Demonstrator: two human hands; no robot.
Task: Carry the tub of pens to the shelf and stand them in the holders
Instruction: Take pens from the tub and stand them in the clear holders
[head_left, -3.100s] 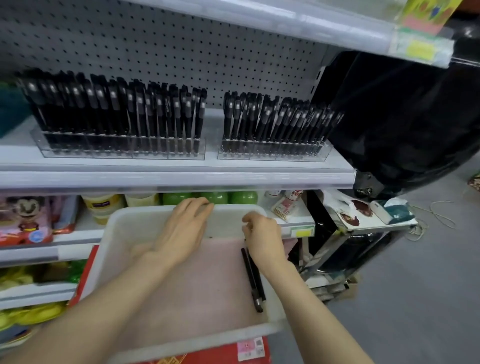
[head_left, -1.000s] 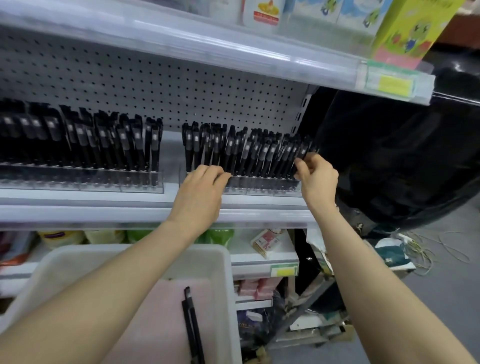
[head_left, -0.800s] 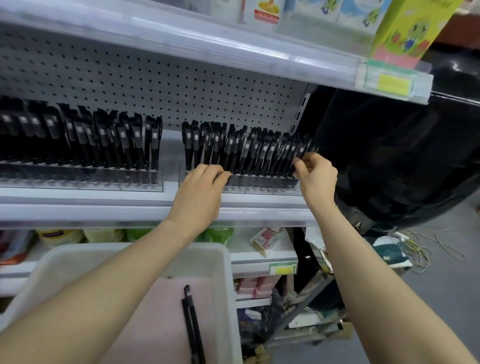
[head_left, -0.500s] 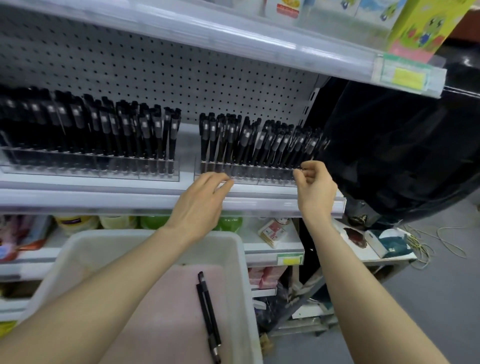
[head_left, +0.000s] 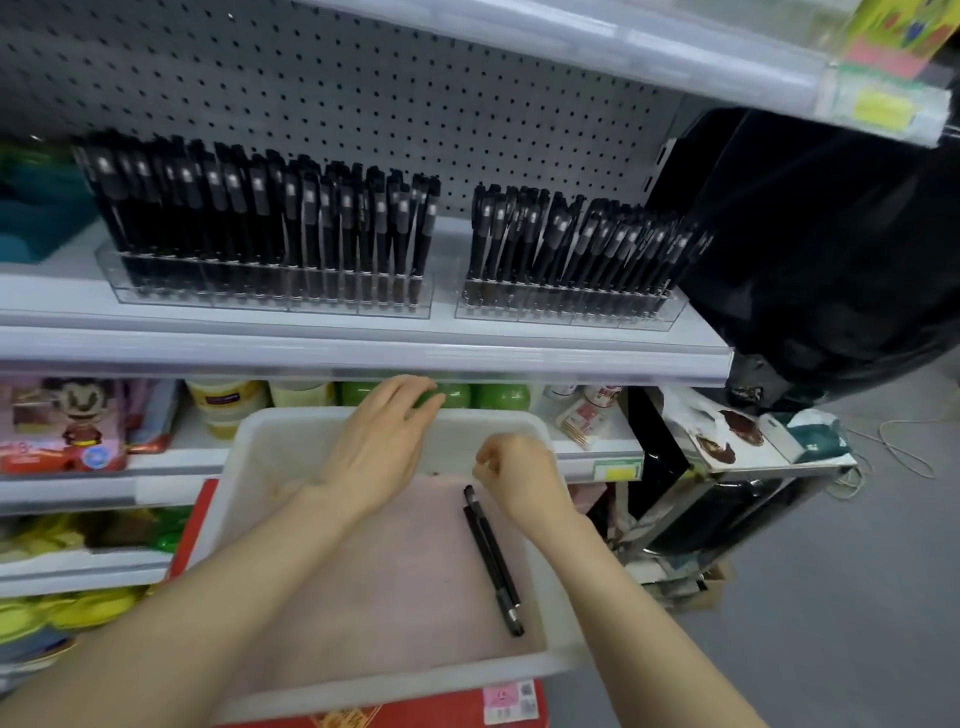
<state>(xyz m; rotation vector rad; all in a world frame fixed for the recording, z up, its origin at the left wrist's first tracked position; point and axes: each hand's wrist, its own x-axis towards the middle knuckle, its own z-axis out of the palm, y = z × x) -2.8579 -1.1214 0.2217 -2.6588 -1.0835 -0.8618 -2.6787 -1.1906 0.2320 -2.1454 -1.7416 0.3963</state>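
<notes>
A white tub (head_left: 244, 467) with a pink floor sits below the pen shelf. Two black pens (head_left: 493, 561) lie side by side along its right side. My left hand (head_left: 379, 447) hovers over the tub's far part with relaxed, straight fingers and holds nothing. My right hand (head_left: 519, 478) hangs just right of the pens' upper ends, its fingers curled and thumb against the fingertips, with nothing visible in it. On the shelf above, the left clear holder (head_left: 270, 299) and the right clear holder (head_left: 566, 312) both stand packed with several upright black pens.
A white shelf edge (head_left: 363, 358) runs above the tub. Green bottles (head_left: 498, 397) and boxed goods fill the lower shelves. A red box (head_left: 415, 714) lies under the tub. A black plastic sheet (head_left: 831, 234) hangs at the right, beside grey floor (head_left: 831, 623).
Both hands have come down from the right holder on the shelf to the tub. The right hand let go of the pen it stood in the holder. The view has tilted down.
</notes>
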